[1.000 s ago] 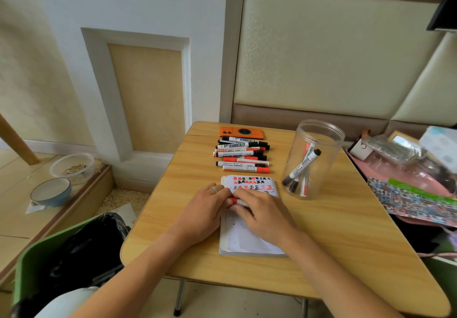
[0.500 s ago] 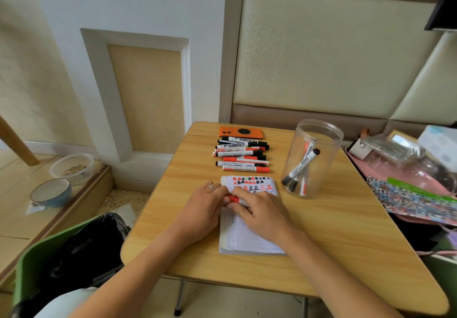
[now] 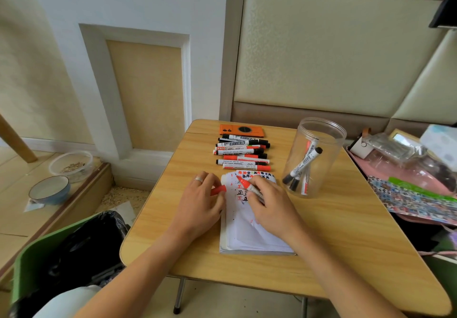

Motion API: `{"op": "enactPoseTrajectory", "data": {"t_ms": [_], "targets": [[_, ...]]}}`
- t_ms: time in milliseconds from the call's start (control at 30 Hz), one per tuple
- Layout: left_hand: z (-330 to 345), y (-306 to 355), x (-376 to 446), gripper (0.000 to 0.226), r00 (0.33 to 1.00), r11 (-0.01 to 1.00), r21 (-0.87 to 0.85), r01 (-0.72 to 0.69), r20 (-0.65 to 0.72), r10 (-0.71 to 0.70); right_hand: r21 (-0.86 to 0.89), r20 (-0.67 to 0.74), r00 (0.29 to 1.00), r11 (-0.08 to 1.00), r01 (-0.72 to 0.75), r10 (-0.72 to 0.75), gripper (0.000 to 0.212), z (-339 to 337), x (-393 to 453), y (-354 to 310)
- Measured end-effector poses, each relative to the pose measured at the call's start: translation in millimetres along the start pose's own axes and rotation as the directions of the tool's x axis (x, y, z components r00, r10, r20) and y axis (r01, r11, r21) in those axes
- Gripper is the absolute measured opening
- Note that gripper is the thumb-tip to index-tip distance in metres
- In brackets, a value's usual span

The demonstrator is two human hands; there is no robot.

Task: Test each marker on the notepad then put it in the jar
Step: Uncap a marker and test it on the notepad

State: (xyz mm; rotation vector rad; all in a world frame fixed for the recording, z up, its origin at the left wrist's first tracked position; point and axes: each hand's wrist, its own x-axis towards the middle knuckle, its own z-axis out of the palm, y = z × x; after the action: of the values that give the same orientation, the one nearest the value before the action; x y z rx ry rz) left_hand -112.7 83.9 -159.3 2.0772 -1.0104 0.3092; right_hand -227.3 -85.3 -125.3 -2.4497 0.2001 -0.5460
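A white notepad point(image 3: 249, 238) with red and black test marks near its top lies on the wooden table point(image 3: 346, 238). My right hand point(image 3: 272, 206) grips an uncapped red marker point(image 3: 248, 186), its tip over the pad's upper part. My left hand point(image 3: 200, 199) pinches the red cap point(image 3: 218, 190) at the pad's left edge. Beyond the pad, several capped red and black markers point(image 3: 242, 153) lie in a row. At the right, a clear plastic jar point(image 3: 312, 157) stands upright with a few markers in it.
An orange phone point(image 3: 241, 130) lies behind the marker row. Pink bags and clutter point(image 3: 408, 169) crowd the table's right edge. At lower left is a green bin with a black liner point(image 3: 81, 251); two bowls point(image 3: 49, 189) sit on the floor step.
My hands held the capped red marker together over the pad. Now they have pulled apart: the cap is off in my left hand and the marker's tip is bare in my right.
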Motion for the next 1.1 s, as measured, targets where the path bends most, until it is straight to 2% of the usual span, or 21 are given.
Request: {"op": "enactPoseTrajectory", "data": {"t_ms": [167, 333, 433, 500, 600, 633, 733, 800, 867, 967, 1000, 1033, 1100], "targets": [[1.7, -0.3, -0.8, 0.011, 0.996, 0.998, 0.047, -0.038, 0.082, 0.034, -0.149, -0.228, 0.972, 0.988, 0.027, -0.061, 0.004, -2.9, -0.9, -3.0], [3.8, -3.2, 0.1, 0.01, 0.991, 0.998, 0.062, -0.014, 0.133, 0.006, -0.22, -0.192, 0.979, 0.975, 0.026, -0.07, 0.003, 0.9, -0.3, 0.0], [6.3, -5.2, -0.2, 0.02, 0.979, 0.991, 0.132, -0.016, 0.202, -0.011, -0.219, -0.196, 0.978, 0.976, 0.021, -0.065, 0.004, 1.7, 0.8, 2.6], [6.9, -5.1, -1.2, 0.031, 0.967, 0.985, 0.169, -0.039, 0.255, -0.005, -0.136, -0.185, 0.983, 0.99, -0.028, 0.002, 0.007, 1.2, 2.7, 6.2], [6.1, -4.3, -1.1, 0.049, 0.945, 0.984, 0.167, -0.068, 0.327, 0.01, 0.107, -0.162, 0.976, 0.986, -0.13, 0.147, 0.009, -1.0, 4.8, 9.0], [5.7, -4.4, -0.7, 0.055, 0.935, 0.98, 0.178, -0.084, 0.355, 0.015, 0.196, -0.162, 0.968, 0.968, -0.159, 0.192, 0.009, -2.8, 5.5, 8.7], [5.7, -6.1, -0.3, 0.064, 0.912, 0.969, 0.216, -0.118, 0.41, 0.02, 0.442, -0.125, 0.949, 0.873, -0.207, 0.289, 0.033, -10.2, 8.1, 6.6], [6.6, -7.0, -0.1, 0.065, 0.913, 0.967, 0.23, -0.113, 0.408, 0.009, 0.535, -0.103, 0.944, 0.818, -0.212, 0.312, 0.03, -15.7, 10.3, 5.5], [7.6, -7.6, 0.1, 0.064, 0.914, 0.963, 0.251, -0.1, 0.405, -0.011, 0.668, -0.044, 0.925, 0.7, -0.254, 0.378, 0.021, -19.7, 11.8, 6.5], [8.0, -7.7, 0.2, 0.064, 0.913, 0.962, 0.262, -0.076, 0.405, -0.038, 0.869, 0.138, 0.884, 0.374, -0.324, 0.446, 0.035, -23.2, 11.6, 10.4], [7.9, -7.6, 0.2, 0.065, 0.915, 0.962, 0.263, -0.071, 0.402, -0.042, 0.891, 0.171, 0.887, 0.318, -0.326, 0.429, 0.038, -23.8, 10.9, 11.7], [7.6, -7.2, 0.1, 0.065, 0.916, 0.962, 0.263, -0.068, 0.399, -0.044, 0.892, 0.182, 0.895, 0.315, -0.324, 0.407, 0.037, -23.9, 10.4, 13.5], [7.4, -6.6, 0.2, 0.065, 0.917, 0.962, 0.265, -0.063, 0.397, -0.049, 0.843, 0.158, 0.915, 0.432, -0.32, 0.371, 0.027, -20.8, 10.0, 14.3]]}}
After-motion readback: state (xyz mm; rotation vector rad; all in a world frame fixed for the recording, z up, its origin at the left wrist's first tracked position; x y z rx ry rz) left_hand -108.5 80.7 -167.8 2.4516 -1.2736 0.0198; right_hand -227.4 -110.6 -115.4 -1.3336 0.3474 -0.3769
